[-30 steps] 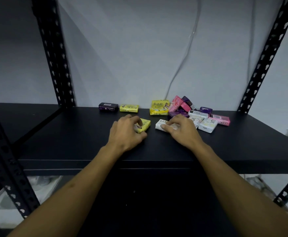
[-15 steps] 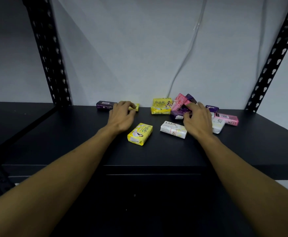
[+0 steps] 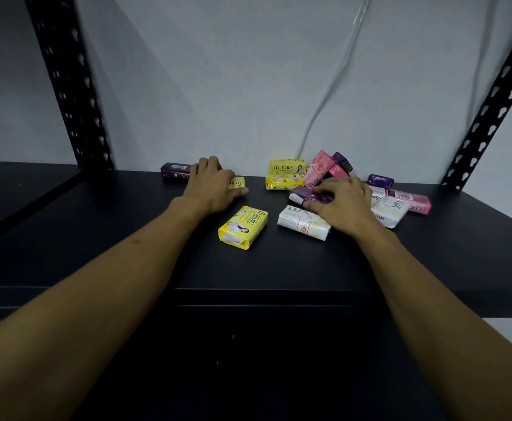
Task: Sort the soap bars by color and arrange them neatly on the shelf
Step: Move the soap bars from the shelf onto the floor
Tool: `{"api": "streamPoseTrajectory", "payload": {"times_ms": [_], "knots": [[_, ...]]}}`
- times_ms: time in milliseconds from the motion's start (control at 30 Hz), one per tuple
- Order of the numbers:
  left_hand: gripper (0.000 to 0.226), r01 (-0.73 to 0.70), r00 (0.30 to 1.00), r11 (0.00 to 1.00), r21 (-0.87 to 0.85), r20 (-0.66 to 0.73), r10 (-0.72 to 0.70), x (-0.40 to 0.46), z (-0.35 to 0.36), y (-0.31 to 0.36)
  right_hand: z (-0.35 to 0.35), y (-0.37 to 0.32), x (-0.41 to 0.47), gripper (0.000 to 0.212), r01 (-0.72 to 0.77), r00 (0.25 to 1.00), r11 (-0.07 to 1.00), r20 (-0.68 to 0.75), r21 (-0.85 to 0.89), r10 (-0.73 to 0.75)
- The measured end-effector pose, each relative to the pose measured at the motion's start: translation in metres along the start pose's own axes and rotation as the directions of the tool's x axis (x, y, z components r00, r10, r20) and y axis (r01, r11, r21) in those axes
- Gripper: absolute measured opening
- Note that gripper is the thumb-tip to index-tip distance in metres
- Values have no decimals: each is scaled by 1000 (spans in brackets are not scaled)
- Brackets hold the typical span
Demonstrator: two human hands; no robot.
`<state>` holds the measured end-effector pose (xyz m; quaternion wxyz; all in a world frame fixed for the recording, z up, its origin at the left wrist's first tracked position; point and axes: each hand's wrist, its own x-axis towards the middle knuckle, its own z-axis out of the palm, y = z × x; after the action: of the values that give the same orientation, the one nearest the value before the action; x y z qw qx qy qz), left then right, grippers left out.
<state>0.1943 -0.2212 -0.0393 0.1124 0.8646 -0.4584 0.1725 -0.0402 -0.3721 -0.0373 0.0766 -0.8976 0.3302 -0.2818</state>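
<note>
Wrapped soap bars lie on a black shelf (image 3: 127,238). My left hand (image 3: 210,186) rests on a small yellow bar (image 3: 238,183) at the back, beside a dark purple bar (image 3: 174,171). My right hand (image 3: 344,205) is closed on a purple bar (image 3: 305,194) at the front of the pile. A loose yellow bar (image 3: 244,226) and a white bar (image 3: 302,223) lie in front between my hands. Behind stand two stacked yellow bars (image 3: 285,174), pink bars (image 3: 320,168), another purple one (image 3: 380,180), a white bar (image 3: 390,211) and a long pink bar (image 3: 413,202).
Black perforated uprights rise at the back left (image 3: 66,86) and back right (image 3: 492,98). A pale wall (image 3: 218,71) with a thin cable (image 3: 333,86) closes the back. A second dark shelf (image 3: 11,183) adjoins on the left.
Both hands left the yellow and white bars in front and reached back. My left hand went to the small yellow bar; my right hand took hold of a purple bar from the pile.
</note>
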Motion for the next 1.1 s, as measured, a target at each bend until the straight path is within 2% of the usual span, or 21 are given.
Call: {"api": "streamPoseTrajectory", "payload": {"times_ms": [100,200,267,333,367,500,633,767,967,1100], "knots": [[68,-13,1000,998,-59,25,15,-9,-4,0,-5,-5,-9,38,11,999,995,-34,96,-7],[66,12,1000,982,-188,-1,-12,-23,-17,7,-11,-12,-19,34,36,989,975,-149,218,-4],[66,58,993,922,-382,-75,-94,-37,-34,16,-15,-15,-24,36,55,978,924,-206,378,26],[65,69,975,827,-558,-136,-173,-57,-49,29,-20,-17,-33,39,57,983,847,-178,528,45],[65,62,972,804,-592,-148,-184,-68,-52,36,-22,-17,-40,40,62,988,821,-152,568,31],[61,43,988,872,-487,-108,-109,-100,-51,53,-27,-23,-69,45,130,991,832,-87,540,-98],[62,64,993,885,-460,-63,-104,-106,-54,52,-30,-25,-78,41,136,990,891,-34,432,-135],[69,85,996,923,-375,5,-90,-110,-61,59,-32,-28,-82,47,91,991,911,49,402,-121],[82,146,954,977,-155,284,-97,-102,-88,74,-42,-37,-92,52,26,995,910,76,414,-63],[84,240,910,959,-149,380,-168,-103,-98,77,-53,-42,-111,53,-30,994,911,110,412,-17]]}}
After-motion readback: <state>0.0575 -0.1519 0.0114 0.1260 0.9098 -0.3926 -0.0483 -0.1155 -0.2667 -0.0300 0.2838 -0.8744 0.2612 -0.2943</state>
